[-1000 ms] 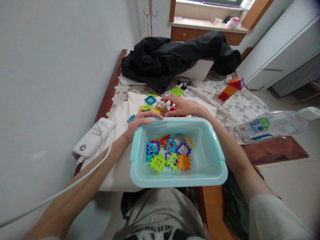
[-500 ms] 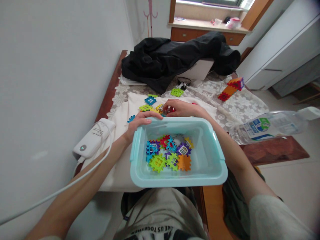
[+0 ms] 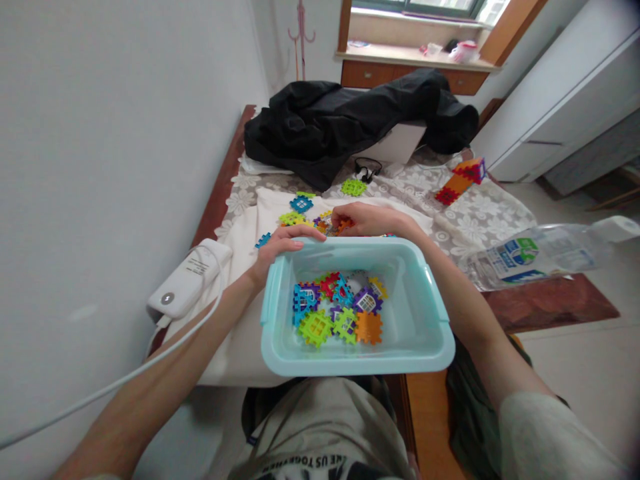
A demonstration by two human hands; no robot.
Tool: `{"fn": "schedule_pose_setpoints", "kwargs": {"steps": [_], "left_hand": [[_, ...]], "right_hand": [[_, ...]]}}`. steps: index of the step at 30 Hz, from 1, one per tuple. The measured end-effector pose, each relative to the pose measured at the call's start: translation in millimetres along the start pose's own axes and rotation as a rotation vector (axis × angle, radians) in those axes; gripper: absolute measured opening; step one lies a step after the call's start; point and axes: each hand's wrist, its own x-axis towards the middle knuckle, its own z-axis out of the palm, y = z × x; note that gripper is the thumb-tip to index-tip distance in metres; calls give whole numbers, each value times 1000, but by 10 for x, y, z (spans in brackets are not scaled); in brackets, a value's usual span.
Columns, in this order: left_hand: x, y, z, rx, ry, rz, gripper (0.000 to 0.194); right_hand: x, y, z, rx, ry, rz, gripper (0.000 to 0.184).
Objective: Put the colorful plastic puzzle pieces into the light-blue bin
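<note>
A light blue plastic bin (image 3: pixel 430 333) rests at the table's near edge over my lap, with several coloured interlocking tiles (image 3: pixel 340 310) inside. My left hand (image 3: pixel 280 245) grips the bin's far left rim. Just beyond the bin's far rim, my right hand (image 3: pixel 367 219) is closed on a bunch of coloured tiles (image 3: pixel 330 225) from the pile on the white cloth (image 3: pixel 250 227). More loose tiles lie farther out: blue (image 3: pixel 301 203), yellow-green (image 3: pixel 293 217) and green (image 3: pixel 353 187).
A white power bank (image 3: pixel 187 287) with a cable lies at the left. A black jacket (image 3: pixel 350 123) covers the table's far end. A stack of red, orange and purple tiles (image 3: pixel 460 180) and a plastic water bottle (image 3: pixel 540 253) lie on the right.
My right hand went from fingers spread over the tile pile to curled shut on a handful of tiles and drew slightly toward the bin. My left hand stayed on the rim.
</note>
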Motion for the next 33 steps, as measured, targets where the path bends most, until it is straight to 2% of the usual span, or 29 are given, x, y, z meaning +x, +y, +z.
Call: {"fn": "schedule_pose_setpoints", "kwargs": {"steps": [5, 9, 12, 15, 18, 22, 26, 30, 33], "left_hand": [[-2, 18, 11, 6, -7, 11, 33], [4, 11, 0, 8, -13, -5, 35], [7, -1, -10, -11, -20, -25, 35], [8, -4, -12, -9, -16, -28, 35], [8, 0, -9, 4, -7, -18, 34], [13, -11, -17, -15, -12, -11, 35], [26, -48, -37, -38, -19, -2, 36], [33, -45, -18, -53, -7, 27, 34], [30, -9, 22, -52, 5, 53, 33]], "right_hand": [[-8, -32, -114, 48, 11, -56, 34], [-57, 19, -185, 73, 48, -85, 24], [-93, 31, -250, 97, 128, -91, 23], [-144, -32, -329, 251, 222, -148, 28], [-248, -214, -418, 446, 252, -260, 38], [-466, -590, -520, 526, 150, -352, 45], [-623, -888, -543, 432, -33, -387, 36], [-593, -987, -453, 319, -183, -399, 27], [-506, -984, -361, 289, -231, -399, 24]]}}
